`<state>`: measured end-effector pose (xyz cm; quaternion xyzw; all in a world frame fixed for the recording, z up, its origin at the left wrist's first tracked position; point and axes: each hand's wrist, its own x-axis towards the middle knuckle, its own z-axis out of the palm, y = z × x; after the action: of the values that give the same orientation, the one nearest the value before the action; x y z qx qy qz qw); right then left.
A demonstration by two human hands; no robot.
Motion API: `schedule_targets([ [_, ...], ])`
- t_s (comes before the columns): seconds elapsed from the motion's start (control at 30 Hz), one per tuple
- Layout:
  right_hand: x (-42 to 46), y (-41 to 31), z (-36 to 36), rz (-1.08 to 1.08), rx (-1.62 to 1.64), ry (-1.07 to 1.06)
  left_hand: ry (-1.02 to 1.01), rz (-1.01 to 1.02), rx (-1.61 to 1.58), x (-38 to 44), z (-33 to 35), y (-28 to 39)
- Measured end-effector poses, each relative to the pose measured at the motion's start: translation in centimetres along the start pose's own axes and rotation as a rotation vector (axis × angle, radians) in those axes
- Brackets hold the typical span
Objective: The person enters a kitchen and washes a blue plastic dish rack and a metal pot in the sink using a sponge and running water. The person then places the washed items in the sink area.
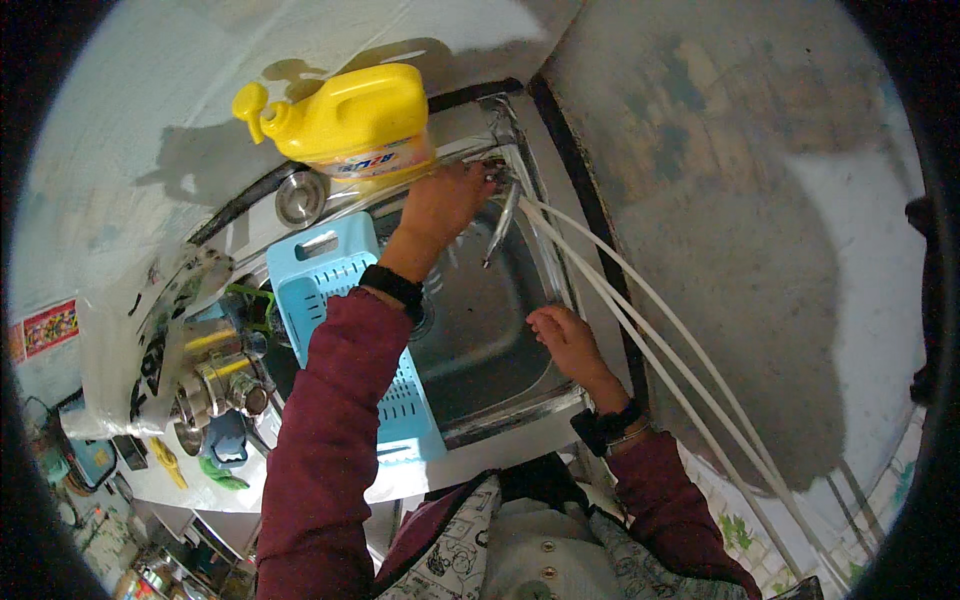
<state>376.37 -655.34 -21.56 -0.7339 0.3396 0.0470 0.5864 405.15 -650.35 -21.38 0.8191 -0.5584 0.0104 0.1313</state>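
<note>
My left hand reaches across the stainless steel sink to its far corner. Its fingers are on the handle of a metal tap, which they partly cover. The tap's spout points down over the basin, and whether water runs from it cannot be made out. Over the basin's right side is my right hand, its fingers curled together with nothing visible in them. A light blue plastic drain tray with slots lies across the sink's left part, under my left forearm.
Behind the sink stands a yellow plastic jug, its cap hanging open, beside a small steel bowl. White hoses run from near the tap down to the right. Metal vessels and a plastic bag crowd the left counter.
</note>
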Motion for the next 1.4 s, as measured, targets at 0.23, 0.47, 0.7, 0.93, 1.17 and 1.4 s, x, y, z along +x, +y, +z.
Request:
schedule_targets([
  [0.23,-0.2,-0.1,0.8,-0.021,0.083,0.026,-0.053,-0.059,-0.201,-1.1,3.4,-2.5],
  [0.47,-2.1,0.9,0.6,0.078,0.200,0.086,-0.218,-0.970,-2.283,-8.5,0.6,2.0],
  [0.7,-4.6,1.5,1.0,0.145,0.353,0.079,-0.101,-0.896,-2.749,-9.6,-7.2,7.7],
  [0.93,-7.0,2.1,1.5,0.171,0.361,0.052,-0.053,-0.322,-2.964,-9.8,-1.1,5.0],
  [1.17,-9.8,4.5,0.9,0.212,0.397,0.103,0.120,-1.047,-2.656,-6.7,-7.5,8.7],
  [1.4,-10.1,5.3,1.1,0.121,0.400,0.137,-0.136,-0.507,-2.836,-6.6,-5.7,6.4],
])
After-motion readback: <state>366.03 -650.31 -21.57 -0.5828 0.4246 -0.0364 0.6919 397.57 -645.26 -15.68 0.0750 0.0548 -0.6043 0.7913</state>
